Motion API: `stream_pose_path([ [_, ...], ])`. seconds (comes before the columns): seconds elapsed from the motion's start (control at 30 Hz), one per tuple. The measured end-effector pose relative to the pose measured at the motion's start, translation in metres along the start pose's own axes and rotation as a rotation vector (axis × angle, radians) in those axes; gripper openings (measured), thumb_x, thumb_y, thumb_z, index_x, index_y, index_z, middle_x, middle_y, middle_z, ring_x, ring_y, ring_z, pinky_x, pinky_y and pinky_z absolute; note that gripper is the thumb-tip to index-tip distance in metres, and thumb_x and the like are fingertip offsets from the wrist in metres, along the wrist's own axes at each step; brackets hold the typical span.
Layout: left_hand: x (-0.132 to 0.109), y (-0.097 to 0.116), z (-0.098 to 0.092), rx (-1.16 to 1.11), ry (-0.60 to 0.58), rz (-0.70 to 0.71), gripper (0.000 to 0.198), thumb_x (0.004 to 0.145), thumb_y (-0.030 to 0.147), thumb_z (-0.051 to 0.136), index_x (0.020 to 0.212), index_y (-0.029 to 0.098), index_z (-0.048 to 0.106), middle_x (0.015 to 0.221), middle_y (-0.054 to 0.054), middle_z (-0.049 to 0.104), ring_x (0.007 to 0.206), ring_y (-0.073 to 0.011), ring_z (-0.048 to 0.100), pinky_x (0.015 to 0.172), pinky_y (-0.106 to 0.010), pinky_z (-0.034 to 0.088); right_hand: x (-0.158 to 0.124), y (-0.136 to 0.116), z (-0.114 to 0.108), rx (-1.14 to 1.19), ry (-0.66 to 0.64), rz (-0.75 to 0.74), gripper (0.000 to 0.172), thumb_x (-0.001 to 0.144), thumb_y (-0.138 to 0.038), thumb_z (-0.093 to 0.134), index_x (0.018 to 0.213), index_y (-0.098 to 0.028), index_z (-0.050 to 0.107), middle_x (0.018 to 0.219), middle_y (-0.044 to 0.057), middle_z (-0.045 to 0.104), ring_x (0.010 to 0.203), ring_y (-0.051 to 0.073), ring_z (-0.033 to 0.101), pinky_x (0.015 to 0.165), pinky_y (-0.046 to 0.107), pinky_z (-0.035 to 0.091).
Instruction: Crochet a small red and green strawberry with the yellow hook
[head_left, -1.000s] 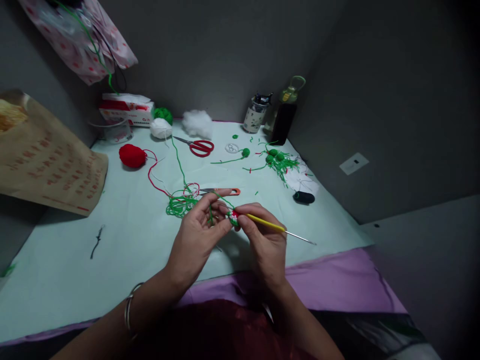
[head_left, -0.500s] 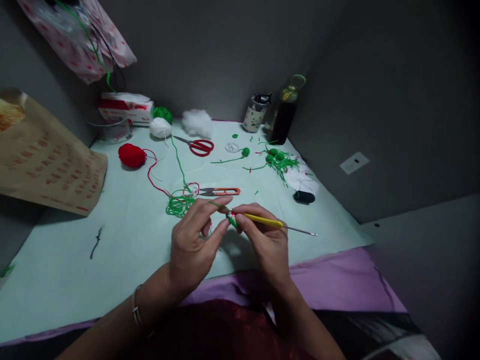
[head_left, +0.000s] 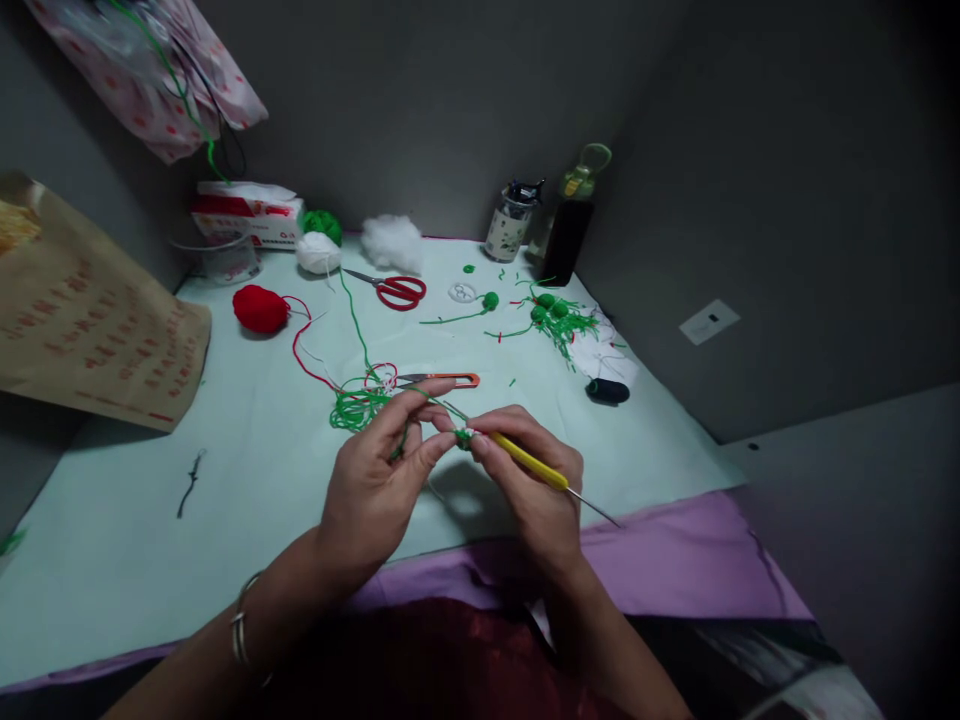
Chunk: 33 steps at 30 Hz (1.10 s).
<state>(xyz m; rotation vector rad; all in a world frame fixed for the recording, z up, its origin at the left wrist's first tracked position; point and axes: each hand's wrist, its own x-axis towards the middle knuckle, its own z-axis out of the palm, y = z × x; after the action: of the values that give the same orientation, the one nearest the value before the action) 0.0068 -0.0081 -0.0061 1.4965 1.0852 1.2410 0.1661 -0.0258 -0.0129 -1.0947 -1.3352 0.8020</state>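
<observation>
I have two hands up over the cloth, and one small stitched bit is between them. My left hand pinches its left side with the thumb, and my pointer finger is held up and away, with green yarn on that hand. My right hand pinches the other side, and its fingers also close on one yellow hook.

I count three big yarn balls: one red, one green, one white. There are two cutters, the red scissors and the orange snips. One green tangle lies just past my left hand. I see four little green balls: one by itself and three in a heap. There is one puff of fluff and one black roll.

The front edge of the cloth runs under my wrists, by the purple strip. The hook's far end pokes out over that strip. On my left, a wide stretch of cloth goes to the bag, with one dark string on it. On my right, there is room up to the slanting side edge.
</observation>
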Motion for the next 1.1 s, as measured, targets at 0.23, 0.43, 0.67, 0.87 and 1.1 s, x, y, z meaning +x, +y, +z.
stream_pose_path([
  [0.23,0.000,0.017,-0.004,-0.115,-0.160,-0.203,0.041,0.091,0.042,0.068,0.130,0.028,0.068,0.106,-0.004,0.070,0.060,-0.0134,0.045,0.058,-0.028,0.042,-0.001,-0.006,-0.009,-0.166,-0.039,-0.233,0.027,0.092,-0.010,0.070,0.107,-0.032,0.076,0.097,0.000,0.069,0.089,0.014,0.066,0.080,0.029,0.055],
  [0.43,-0.002,0.024,-0.017,-0.198,-0.298,-0.305,0.049,0.090,0.037,0.067,0.138,0.026,0.066,0.117,-0.007,0.072,0.087,-0.0206,0.059,0.081,-0.032,0.049,-0.001,0.001,-0.008,-0.228,-0.006,-0.423,0.038,0.090,-0.004,0.069,0.116,-0.030,0.074,0.098,0.002,0.066,0.087,0.013,0.067,0.075,0.029,0.058],
  [0.67,0.009,0.008,-0.021,-0.222,-0.294,-0.328,0.044,0.087,0.041,0.075,0.130,0.030,0.072,0.096,-0.002,0.067,0.074,-0.0146,0.050,0.066,-0.027,0.039,0.001,0.002,-0.007,-0.139,-0.066,-0.365,0.032,0.089,-0.006,0.072,0.111,-0.029,0.076,0.094,0.001,0.067,0.084,0.013,0.067,0.074,0.029,0.058],
  [0.87,0.010,-0.003,-0.011,-0.314,-0.234,-0.336,0.044,0.084,0.037,0.080,0.127,0.029,0.073,0.082,0.001,0.058,0.077,-0.0143,0.050,0.068,-0.026,0.040,0.002,0.004,-0.009,-0.101,-0.096,-0.260,0.022,0.090,-0.013,0.072,0.107,-0.026,0.075,0.097,0.003,0.072,0.090,0.016,0.069,0.079,0.032,0.059],
  [1.1,0.005,-0.002,-0.006,-0.261,-0.147,-0.293,0.046,0.084,0.033,0.080,0.129,0.031,0.071,0.093,0.001,0.063,0.062,-0.0097,0.040,0.057,-0.025,0.034,-0.002,0.006,-0.005,-0.191,0.033,-0.367,0.025,0.093,-0.008,0.067,0.107,-0.026,0.076,0.102,0.004,0.076,0.095,0.017,0.072,0.081,0.034,0.061],
])
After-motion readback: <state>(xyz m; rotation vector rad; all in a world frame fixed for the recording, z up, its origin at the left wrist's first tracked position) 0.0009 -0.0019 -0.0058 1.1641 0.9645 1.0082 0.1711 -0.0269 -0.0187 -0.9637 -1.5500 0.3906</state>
